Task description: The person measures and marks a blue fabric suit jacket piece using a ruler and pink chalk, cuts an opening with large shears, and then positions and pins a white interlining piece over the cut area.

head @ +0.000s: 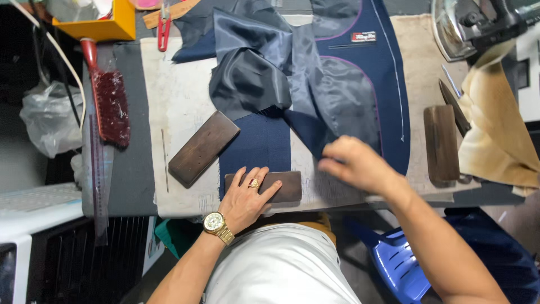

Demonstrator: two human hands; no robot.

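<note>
Left hand [246,198] presses flat, fingers spread, on a stiff wooden block [264,187]; right hand [355,163] pinches soft, slippery navy fabric [315,132] (best held by its edge)

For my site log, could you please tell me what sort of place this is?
Probably a tailor's pressing table: navy jacket panel with chalk lines, iron, red clothes brush, and a wooden block under the left hand.

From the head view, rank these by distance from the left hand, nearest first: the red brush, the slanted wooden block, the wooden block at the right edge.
Measured from the left hand:
1. Slanted wooden block, just up and left of the hand.
2. Red brush, far left on the grey board.
3. Wooden block at the right edge, past the right hand.
</note>
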